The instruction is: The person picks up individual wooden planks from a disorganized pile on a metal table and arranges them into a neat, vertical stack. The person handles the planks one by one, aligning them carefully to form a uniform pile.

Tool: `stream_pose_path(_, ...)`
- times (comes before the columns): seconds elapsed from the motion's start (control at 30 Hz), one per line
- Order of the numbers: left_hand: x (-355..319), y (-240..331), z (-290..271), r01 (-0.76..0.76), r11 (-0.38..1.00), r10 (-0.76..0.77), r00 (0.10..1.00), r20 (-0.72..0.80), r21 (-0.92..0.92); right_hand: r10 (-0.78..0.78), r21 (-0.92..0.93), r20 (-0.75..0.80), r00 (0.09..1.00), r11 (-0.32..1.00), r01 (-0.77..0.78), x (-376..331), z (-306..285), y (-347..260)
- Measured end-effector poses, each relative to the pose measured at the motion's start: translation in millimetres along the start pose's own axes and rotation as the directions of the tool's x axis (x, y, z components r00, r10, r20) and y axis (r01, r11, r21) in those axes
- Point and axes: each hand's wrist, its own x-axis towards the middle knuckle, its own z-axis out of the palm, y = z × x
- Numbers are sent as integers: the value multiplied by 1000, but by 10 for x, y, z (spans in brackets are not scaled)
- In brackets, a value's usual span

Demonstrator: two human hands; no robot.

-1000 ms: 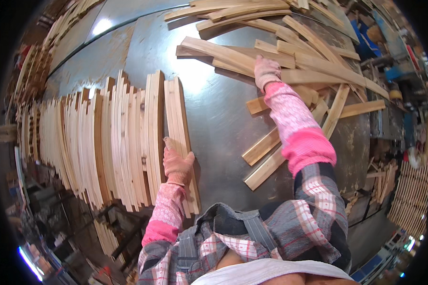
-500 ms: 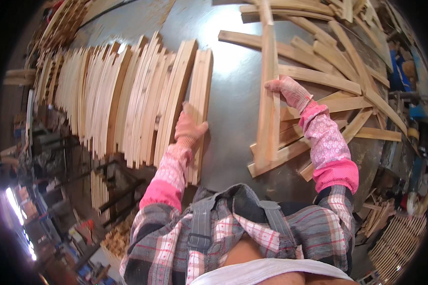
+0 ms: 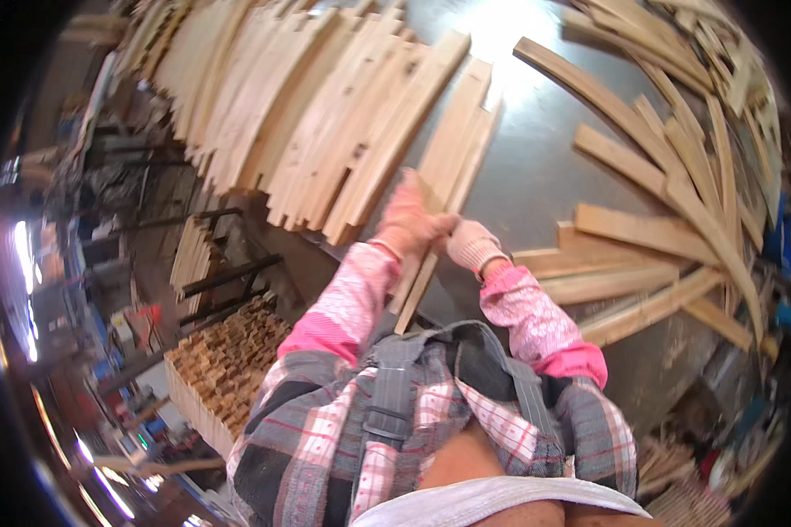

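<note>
My left hand, in a pale pink work glove, lies on a small group of light wooden strips, its fingers stretched along them and its thumb apart. Close beside it, my right hand, gloved as well, has its fingers closed at the edge of a wooden strip on the right side of that group. The fingertips of both hands nearly meet, so the exact grip is partly hidden. Left of the group, a long row of strips stands packed side by side, with uneven ends.
A grey metal table lies under the wood. Loose strips are heaped crosswise on the right, some reaching toward my right forearm. Below the table's left edge sit a stack of wood pieces and dark metal bars.
My right hand has come left from the loose heap with a strip, which now lies against the small group by my left hand. The whole view has swung, shifting the table's contents.
</note>
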Motion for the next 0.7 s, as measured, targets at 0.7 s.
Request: stream_pose_path(0.7,223,-63,-1915,21,928,71,970,-233,372,39,-436,-642,766,803,-406,3,-2545,1486)
